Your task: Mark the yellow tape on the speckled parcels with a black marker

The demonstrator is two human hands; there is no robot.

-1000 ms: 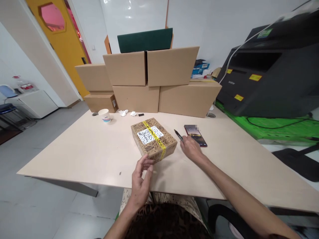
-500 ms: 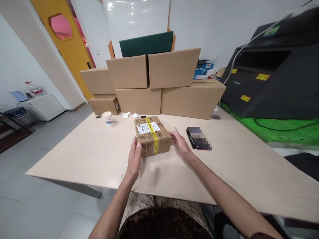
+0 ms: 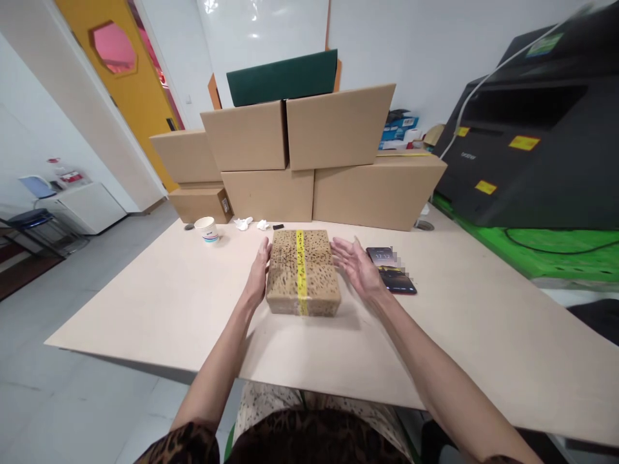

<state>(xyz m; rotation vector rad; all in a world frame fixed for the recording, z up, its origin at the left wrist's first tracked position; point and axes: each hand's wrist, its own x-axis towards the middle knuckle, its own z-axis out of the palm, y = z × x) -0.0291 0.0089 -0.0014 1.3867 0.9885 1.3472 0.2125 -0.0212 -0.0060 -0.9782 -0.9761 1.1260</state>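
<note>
A small brown cardboard parcel (image 3: 316, 274) with dark speckles and a strip of yellow tape lies before me on the table, its unlabelled side facing up. My left hand (image 3: 257, 274) is flat along the parcel's left side, fingers stretched out; whether it presses on the cardboard I cannot tell. On the opposite side my right hand (image 3: 360, 269) is open, fingers spread, the fingertips close to the parcel's right edge. Just beyond that hand lies a phone (image 3: 399, 282) with a lit screen, partly blurred by pixelation.
Large cardboard boxes (image 3: 265, 196) are stacked along the back of the table (image 3: 145, 303), a dark green box (image 3: 283, 77) on top. A paper cup (image 3: 207, 230), crumpled tissues (image 3: 243, 223) and a small black object (image 3: 278, 227) stand before them. A big black printer (image 3: 532, 161) is at right.
The parcel has been turned over: its white label no longer shows, and it now sits squarer to me. My right hand's fingers have opened wider. The phone screen has lit up.
</note>
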